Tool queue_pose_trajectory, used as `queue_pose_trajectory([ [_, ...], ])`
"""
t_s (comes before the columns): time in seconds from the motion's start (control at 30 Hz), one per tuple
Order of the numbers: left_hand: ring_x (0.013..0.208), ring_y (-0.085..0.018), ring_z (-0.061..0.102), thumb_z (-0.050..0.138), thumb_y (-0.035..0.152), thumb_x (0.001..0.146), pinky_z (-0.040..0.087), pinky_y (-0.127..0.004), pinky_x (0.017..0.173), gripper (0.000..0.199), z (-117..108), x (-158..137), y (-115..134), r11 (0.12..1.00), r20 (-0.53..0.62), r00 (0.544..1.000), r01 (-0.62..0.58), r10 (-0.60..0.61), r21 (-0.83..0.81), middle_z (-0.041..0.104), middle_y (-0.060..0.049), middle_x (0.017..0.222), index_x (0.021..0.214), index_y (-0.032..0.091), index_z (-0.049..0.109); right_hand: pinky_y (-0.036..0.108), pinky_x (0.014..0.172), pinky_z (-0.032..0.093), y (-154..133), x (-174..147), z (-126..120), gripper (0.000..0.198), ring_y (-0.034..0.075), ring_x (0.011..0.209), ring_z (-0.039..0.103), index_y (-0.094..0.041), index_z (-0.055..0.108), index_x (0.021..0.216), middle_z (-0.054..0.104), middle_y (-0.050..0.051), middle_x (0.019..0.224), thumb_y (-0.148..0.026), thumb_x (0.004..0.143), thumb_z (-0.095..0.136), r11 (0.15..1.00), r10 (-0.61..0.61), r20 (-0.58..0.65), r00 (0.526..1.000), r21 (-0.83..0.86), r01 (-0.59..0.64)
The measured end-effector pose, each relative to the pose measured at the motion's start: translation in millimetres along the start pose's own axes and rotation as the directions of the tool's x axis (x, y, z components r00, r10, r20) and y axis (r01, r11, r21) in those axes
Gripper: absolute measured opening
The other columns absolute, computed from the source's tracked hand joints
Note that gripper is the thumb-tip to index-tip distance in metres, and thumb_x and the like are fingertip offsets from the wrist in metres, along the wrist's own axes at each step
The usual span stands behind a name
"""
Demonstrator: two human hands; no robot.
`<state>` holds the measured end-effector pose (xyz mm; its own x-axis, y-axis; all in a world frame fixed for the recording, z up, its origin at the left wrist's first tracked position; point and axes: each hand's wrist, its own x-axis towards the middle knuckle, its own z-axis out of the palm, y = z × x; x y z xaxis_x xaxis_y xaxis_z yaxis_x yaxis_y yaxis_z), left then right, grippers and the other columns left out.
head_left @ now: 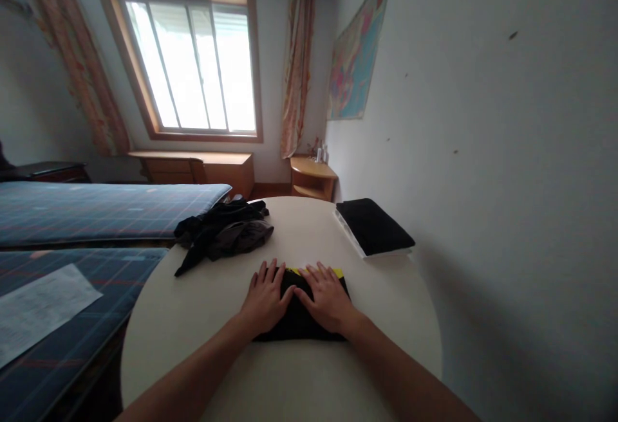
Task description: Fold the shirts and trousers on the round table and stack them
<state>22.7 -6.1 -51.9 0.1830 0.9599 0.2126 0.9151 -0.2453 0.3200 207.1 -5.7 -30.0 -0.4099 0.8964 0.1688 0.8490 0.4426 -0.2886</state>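
Note:
A folded black cloth point(304, 327), likely a garment, lies flat on the round white table point(386, 345) with a yellow strip along its far edge. My left hand point(267, 300) rests palm down on its left part, fingers stretched forward. On the right part lies my right hand point(326, 296), also flat with the fingers spread. Both thumbs nearly meet over the middle of the cloth. The palms hide much of its upper surface.
Crumpled dark clothes point(226, 232) sit at the table's back left. A black folded cloth point(374, 226) on a white tray-like base lies at the back right, near the wall point(506, 216). Left of the table are plaid mattresses point(106, 210) and a paper sheet point(43, 309).

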Motion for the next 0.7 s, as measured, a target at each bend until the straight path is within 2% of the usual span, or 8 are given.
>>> queue_pose_trajectory([
  [0.13,0.148,-0.039,0.021,0.037,0.053,0.097,0.023,-0.056,0.116,0.069,0,-5,-14,0.996,0.045,0.997,0.061,-0.064,0.058,0.021,-0.020,0.162,0.153,0.012,0.033,0.054,0.121,0.011,7,-9,-2,0.072,0.036,0.148,0.022,-0.026,0.042,0.151,0.037,0.007,0.158,-0.069,0.093,0.035,0.997,0.068,0.025,0.997,-0.049,-0.066],
  [0.3,0.148,-0.040,0.021,0.035,0.054,0.097,0.022,-0.056,0.116,0.071,1,-6,-13,0.992,0.032,0.993,0.112,-0.114,0.058,0.021,-0.023,0.161,0.152,0.009,0.032,0.062,0.118,0.009,10,-17,-9,0.078,0.037,0.150,0.016,-0.029,0.038,0.152,0.029,0.007,0.161,-0.075,0.090,0.033,0.981,0.186,0.029,0.982,-0.058,-0.185],
  [0.4,0.147,-0.038,0.026,0.036,0.046,0.098,0.023,-0.056,0.116,0.059,1,-5,-14,0.996,-0.015,0.996,0.092,-0.092,0.001,0.032,-0.021,0.158,0.147,0.013,0.042,0.062,0.118,0.006,11,-19,-8,0.079,0.036,0.150,0.016,-0.028,0.038,0.153,0.029,0.007,0.161,-0.076,0.090,0.030,0.976,0.213,0.016,0.977,-0.060,-0.212],
  [0.53,0.133,-0.034,0.047,0.041,0.030,0.095,0.030,-0.050,0.113,0.050,-5,4,-23,0.994,-0.116,0.989,0.090,-0.096,-0.056,0.054,-0.021,0.141,0.139,0.009,0.051,0.059,0.119,0.008,13,-20,-7,0.078,0.035,0.150,0.018,-0.028,0.039,0.152,0.030,0.007,0.161,-0.076,0.090,0.030,0.977,0.211,0.008,0.977,-0.041,-0.211],
  [0.6,0.125,-0.032,0.053,0.045,0.023,0.091,0.034,-0.045,0.112,0.048,-9,10,-30,0.990,-0.136,0.985,0.091,-0.105,-0.104,0.060,-0.021,0.132,0.134,0.005,0.054,0.059,0.119,0.009,14,-20,-6,0.078,0.036,0.149,0.020,-0.028,0.040,0.151,0.032,0.007,0.160,-0.076,0.090,0.030,0.977,0.210,0.007,0.978,-0.033,-0.209],
  [0.7,0.121,-0.029,0.057,0.053,0.016,0.083,0.039,-0.041,0.110,0.045,-13,18,-39,0.962,-0.148,0.981,0.086,-0.128,-0.259,0.065,-0.019,0.124,0.126,0.006,0.061,0.059,0.118,0.011,14,-22,-8,0.076,0.036,0.146,0.027,-0.028,0.045,0.148,0.040,0.008,0.156,-0.075,0.091,0.030,0.977,0.209,-0.015,0.978,-0.032,-0.209],
])
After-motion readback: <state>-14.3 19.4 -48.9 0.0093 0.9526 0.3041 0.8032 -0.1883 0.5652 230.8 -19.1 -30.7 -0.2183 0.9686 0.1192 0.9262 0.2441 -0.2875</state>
